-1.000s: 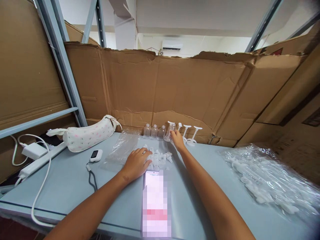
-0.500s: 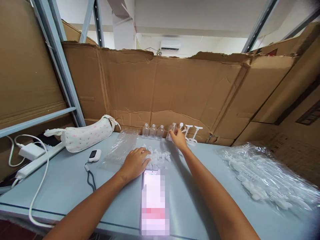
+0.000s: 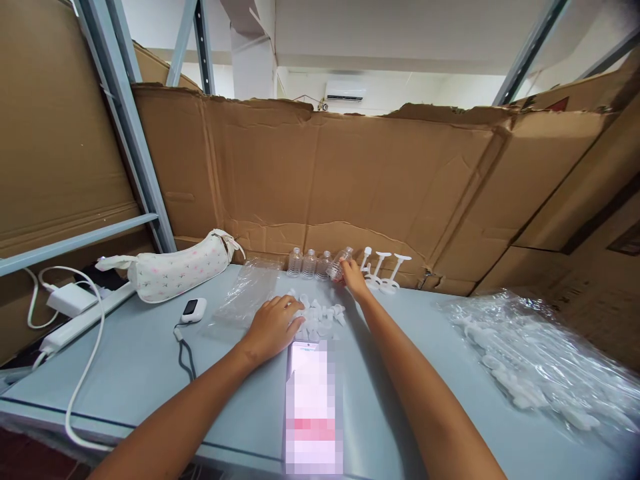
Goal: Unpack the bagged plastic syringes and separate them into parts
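Note:
My right hand (image 3: 354, 279) grips a small clear bottle (image 3: 341, 261) at the back of the table, tilted with its top to the right. Just left of it, three similar clear bottles (image 3: 309, 264) stand upright in a row. My left hand (image 3: 274, 325) lies palm down, fingers loosely spread, at the left edge of a pile of small white plastic pieces (image 3: 317, 317). What is beneath its palm is hidden. To the right of my right hand stand white plastic pieces with round bases (image 3: 390, 283) and thin stems.
A phone (image 3: 313, 400) lies in front of the pile. Left are a clear plastic bag (image 3: 245, 293), a small white device (image 3: 193, 311) with a strap, a patterned pouch (image 3: 175, 270) and a power strip (image 3: 90, 317). A filled clear bag (image 3: 540, 360) lies right. Cardboard (image 3: 350, 173) walls the back.
My right hand has shifted slightly left, and the bottle in it has gone from nearly upright to tilted, closer to the row. My left hand has stayed in place.

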`<state>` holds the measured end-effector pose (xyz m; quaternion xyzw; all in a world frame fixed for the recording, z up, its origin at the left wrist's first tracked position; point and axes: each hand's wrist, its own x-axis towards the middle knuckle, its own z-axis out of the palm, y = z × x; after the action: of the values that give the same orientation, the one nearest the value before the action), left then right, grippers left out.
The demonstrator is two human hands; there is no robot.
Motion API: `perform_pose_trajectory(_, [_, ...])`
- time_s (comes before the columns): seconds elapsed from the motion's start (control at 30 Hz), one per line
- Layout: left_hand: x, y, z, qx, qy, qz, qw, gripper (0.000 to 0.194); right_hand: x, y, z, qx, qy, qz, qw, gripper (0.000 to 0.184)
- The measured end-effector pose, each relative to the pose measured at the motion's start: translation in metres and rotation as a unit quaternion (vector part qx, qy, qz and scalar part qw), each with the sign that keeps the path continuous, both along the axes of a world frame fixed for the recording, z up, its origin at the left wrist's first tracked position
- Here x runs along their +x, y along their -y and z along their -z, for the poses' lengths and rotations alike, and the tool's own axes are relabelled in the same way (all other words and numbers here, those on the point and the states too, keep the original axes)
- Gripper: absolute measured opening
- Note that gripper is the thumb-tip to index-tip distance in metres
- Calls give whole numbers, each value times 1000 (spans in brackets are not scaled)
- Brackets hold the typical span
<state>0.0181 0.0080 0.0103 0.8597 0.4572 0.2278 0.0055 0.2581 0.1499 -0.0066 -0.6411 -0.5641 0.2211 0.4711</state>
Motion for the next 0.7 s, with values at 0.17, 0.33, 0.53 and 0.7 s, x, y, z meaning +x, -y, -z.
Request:
perform_pose_trajectory(0.17, [0, 0, 0, -1, -1, 0, 1000, 24, 7, -5, 0, -19, 8, 17, 1000, 45])
perform_pose_trajectory(0.33, [0, 0, 0, -9, -2, 3, 1000, 25, 23, -7, -5, -30, 61, 68, 995, 48])
perform_pose_trajectory(0.53, [0, 0, 0, -11, -1, 7, 1000, 25, 42, -2, -6, -28, 125, 87, 988, 45])
perform_pose_trajectory(0.7, [0, 0, 0, -17, -5, 9, 1000, 26, 51, 6, -6, 7, 185, 66, 981, 40])
